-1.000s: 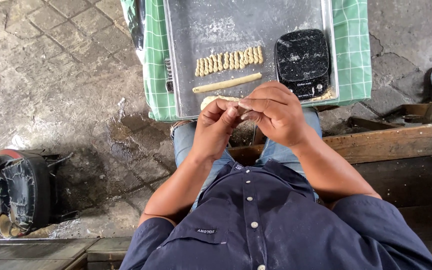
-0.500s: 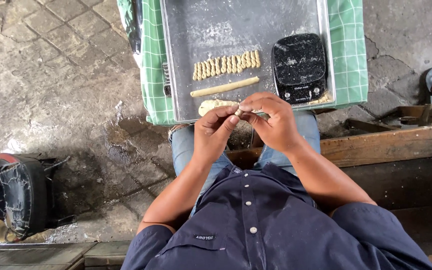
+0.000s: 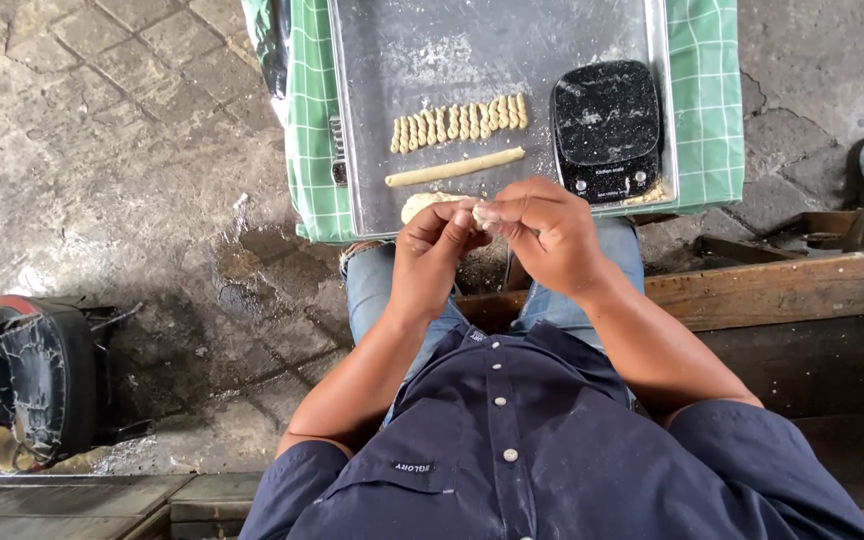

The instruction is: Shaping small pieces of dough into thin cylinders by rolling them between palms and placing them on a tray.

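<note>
Both hands are working together over the person's lap: the left hand and the right hand are meeting fingertip to fingertip, each pinching an end of a small piece of dough that is barely showing between them. Compared with a second ago, the hands are sitting closer together and a little higher in view, and the pale strip that was stretching out between the fingers is now almost hidden, which suggests the piece is being twisted or rolled up short rather than drawn out. Just beyond the left hand's fingertips a lump of dough is lying on the near edge of the metal tray. Farther out from the hands a long dough rope is lying across the tray, and beyond it a row of twisted dough pieces is standing side by side, its count looking unchanged. Beyond the right hand a black kitchen scale is resting on the tray, which is sitting on a green checked cloth covering the desk.
</note>
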